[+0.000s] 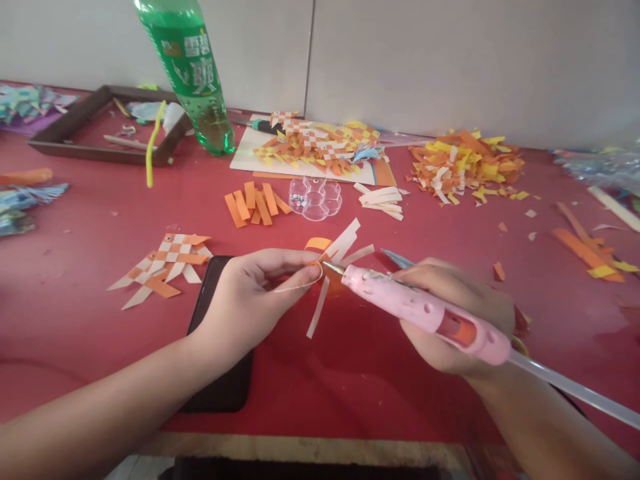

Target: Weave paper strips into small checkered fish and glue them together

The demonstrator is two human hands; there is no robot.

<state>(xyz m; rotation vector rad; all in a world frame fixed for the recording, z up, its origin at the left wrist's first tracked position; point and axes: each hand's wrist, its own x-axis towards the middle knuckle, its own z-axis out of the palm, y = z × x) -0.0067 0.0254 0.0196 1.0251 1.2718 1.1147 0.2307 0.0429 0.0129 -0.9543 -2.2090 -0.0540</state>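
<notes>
My left hand [253, 290] pinches a small woven piece of orange and white paper strips [336, 257] just above the red table [350, 360]. My right hand [453, 320] grips a pink glue gun [425, 310] with a clear glue stick sticking out of its back end [575, 390]. The metal nozzle touches the paper piece where my left fingers hold it. A thin strand of glue hangs below my left fingertips. A black phone [217, 387] lies under my left wrist.
A finished woven paper fish [165, 265] lies at the left. Orange strips [255, 203], a clear plastic tray [316, 197], white strips [384, 200], a board of woven pieces [313, 143], a scrap pile [465, 165], a green bottle [193, 73] and a wooden frame [107, 123] stand further back.
</notes>
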